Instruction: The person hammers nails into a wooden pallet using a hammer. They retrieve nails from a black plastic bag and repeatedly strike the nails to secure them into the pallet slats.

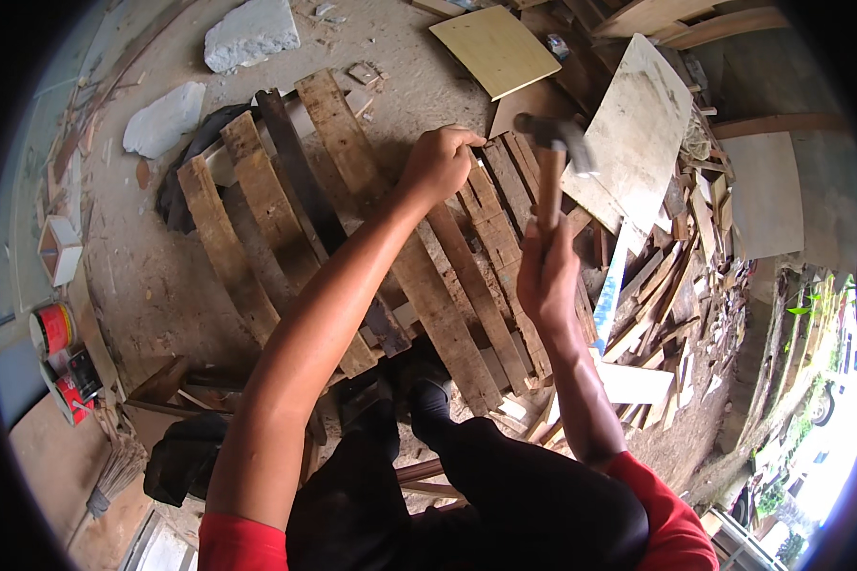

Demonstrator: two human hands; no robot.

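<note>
A wooden pallet of spaced brown planks [328, 147] lies in front of me. Over its far right part, my left hand [440, 164] is closed, thumb and fingertips pinched together by the far end of a plank [490, 214]. Whatever is between those fingertips is too small to make out. To the right, my right hand [548, 276] wraps round the wooden handle of a hammer [550, 171]. The hammer stands raised, its metal head blurred, up and to the right of my left hand. Darker, narrower slats sit among the pallet's lighter planks.
Two pale broken slabs [250, 36] lie on the dirt floor at the far left. A yellowish board [495, 51] and a large whitish panel [635, 128] rest beyond the pallet. Scrap wood [671, 285] is heaped at the right. Paint cans [53, 328] stand at the left.
</note>
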